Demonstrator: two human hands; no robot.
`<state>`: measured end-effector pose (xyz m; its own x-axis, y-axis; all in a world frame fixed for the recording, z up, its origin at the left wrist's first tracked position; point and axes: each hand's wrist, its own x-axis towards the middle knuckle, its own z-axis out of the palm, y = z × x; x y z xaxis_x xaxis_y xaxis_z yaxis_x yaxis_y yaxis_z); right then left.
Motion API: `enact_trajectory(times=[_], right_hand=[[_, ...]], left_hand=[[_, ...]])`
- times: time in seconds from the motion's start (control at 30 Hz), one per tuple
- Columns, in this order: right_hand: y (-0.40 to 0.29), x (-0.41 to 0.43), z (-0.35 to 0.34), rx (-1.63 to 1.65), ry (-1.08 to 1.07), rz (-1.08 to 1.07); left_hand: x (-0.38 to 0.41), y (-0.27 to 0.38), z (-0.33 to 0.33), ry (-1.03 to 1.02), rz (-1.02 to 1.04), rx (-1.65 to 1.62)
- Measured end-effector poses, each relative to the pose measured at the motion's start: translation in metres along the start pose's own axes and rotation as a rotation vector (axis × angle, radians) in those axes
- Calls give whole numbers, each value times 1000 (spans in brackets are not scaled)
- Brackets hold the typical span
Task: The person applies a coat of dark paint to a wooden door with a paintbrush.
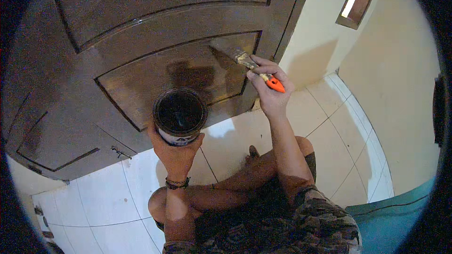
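Observation:
My left hand (176, 153) grips an open can (180, 113) from below and around its side, with dark liquid inside. My right hand (272, 84) holds a paintbrush (243, 58) by its handle, whose end is orange. The bristles point up and left against the lower panel (152, 88) of a brown wooden door (169, 24). Darker, wet-looking patches (185, 76) show on that panel, above the can and left of the brush. Part of the panel is hidden behind the can.
Pale floor tiles (314, 113) lie under my crossed legs (226, 194). A cream wall (388, 77) rises at the right, near a teal surface (395, 222). A metal bolt (121, 152) sits at the door's lower left. Several small dark objects (47, 234) lie at the far left.

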<state>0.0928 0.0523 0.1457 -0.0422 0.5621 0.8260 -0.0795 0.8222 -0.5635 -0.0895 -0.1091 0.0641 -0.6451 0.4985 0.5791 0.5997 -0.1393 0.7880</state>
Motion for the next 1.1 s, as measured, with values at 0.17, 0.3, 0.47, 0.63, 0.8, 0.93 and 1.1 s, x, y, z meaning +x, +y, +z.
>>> enact_trajectory(times=[0.17, 0.3, 0.47, 0.63, 0.8, 0.93, 1.1], right_hand=[[8, 5, 2, 44, -4, 10], [5, 10, 0, 92, -8, 15], [7, 14, 0, 124, -39, 11], [16, 20, -5, 126, -34, 59], [23, 27, -15, 123, 114, 74], [35, 31, -32, 8, 250, 43], [30, 27, -27, -102, 345, 46]], left_hand=[[-1, 1, 1, 17, 43, 57], [-3, -1, 4, 7, 33, 101], [0, -1, 9, 13, 77, 17], [-1, 6, 5, -5, 35, 43], [-3, -5, 8, 1, 24, 4], [-1, 1, 8, -3, 43, 10], [1, 7, 4, -21, 8, 11]])
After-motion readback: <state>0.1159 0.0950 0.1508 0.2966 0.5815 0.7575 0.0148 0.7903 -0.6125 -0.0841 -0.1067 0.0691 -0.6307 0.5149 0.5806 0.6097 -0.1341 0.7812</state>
